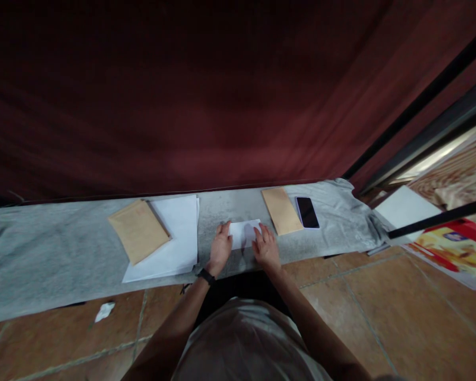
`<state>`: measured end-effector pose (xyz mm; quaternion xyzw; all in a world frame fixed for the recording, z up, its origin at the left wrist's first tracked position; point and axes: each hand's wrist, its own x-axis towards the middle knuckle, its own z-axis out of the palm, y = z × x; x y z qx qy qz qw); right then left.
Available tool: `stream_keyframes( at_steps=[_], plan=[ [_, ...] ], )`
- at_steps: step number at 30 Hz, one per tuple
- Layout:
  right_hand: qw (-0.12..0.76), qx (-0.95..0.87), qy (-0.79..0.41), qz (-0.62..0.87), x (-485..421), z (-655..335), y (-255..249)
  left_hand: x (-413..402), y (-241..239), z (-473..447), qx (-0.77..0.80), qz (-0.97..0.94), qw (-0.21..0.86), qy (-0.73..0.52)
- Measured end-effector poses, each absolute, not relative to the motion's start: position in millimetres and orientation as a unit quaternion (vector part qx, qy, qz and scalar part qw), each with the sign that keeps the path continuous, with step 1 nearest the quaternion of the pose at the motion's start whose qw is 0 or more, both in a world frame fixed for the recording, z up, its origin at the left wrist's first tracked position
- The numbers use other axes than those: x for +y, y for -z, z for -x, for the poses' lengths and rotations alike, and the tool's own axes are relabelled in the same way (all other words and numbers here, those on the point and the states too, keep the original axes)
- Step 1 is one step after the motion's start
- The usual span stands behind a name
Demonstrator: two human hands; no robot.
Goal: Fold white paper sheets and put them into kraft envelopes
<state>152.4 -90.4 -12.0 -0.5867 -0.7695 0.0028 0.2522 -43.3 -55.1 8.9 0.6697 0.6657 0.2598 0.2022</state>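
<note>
A folded white sheet of paper (244, 234) lies on the grey cloth in front of me. My left hand (221, 246) rests at its left edge, thumb and fingers slightly apart; a black band circles that wrist. On the paper's right end lies my right hand (267, 248), its fingers spread and the thumb towards the middle. Neither hand visibly lifts the sheet. Just beyond my right hand is a flat brown envelope (282, 210). To the left, another brown envelope (139, 230), seemingly thicker, lies partly over larger white sheets (182, 227).
A phone (308, 212) lies right of the flat envelope. Grey cloth (55, 254) covers the long narrow surface, with a dark red curtain (222, 121) behind it. At right are a black bar (440, 216) and a red-yellow box (460, 251). Crumpled white tissue (104, 311) lies on the tiled floor.
</note>
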Motion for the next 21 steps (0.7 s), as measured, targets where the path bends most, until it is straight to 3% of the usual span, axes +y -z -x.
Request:
stream_keyframes(
  at_steps=[9, 21],
  plan=[
    [0.169, -0.786, 0.011, 0.595, -97.0, -138.9, 24.7, -85.5, -2.0, 23.5, 0.623, -0.758, 0.051, -0.187],
    [0.174, -0.791, -0.043, 0.585, -85.0, -139.6, 17.1, -127.4, 18.4, 28.5, 0.552, -0.825, 0.002, -0.123]
  ],
)
